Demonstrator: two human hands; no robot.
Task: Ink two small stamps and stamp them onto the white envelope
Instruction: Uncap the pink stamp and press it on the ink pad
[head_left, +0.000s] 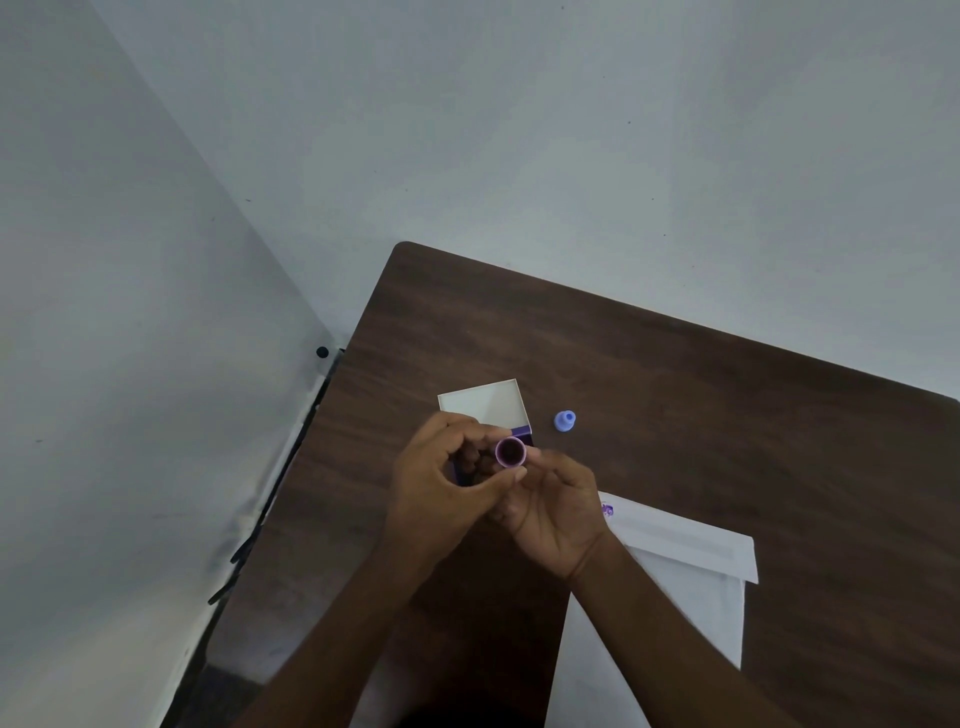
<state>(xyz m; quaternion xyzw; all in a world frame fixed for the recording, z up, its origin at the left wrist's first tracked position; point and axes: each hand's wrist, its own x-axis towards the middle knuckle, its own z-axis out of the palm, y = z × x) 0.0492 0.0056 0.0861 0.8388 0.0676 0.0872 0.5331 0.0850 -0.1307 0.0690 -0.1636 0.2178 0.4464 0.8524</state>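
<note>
Over dark table (675, 405), hands (498, 493) hold purple stamp (510, 452); box (485, 402) seemingly empty.

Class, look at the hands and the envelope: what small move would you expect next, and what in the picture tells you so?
Probably carry the purple stamp down to a blank part of the white envelope and press it. Both the left hand and right hand hold it up, dark face toward the camera, one purple mark already sits at the envelope's corner, and the blue stamp lies aside.

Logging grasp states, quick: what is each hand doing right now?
Left hand: curled beside the purple stamp; grip on it cannot be told.
Right hand: pinching the purple stamp.
</note>
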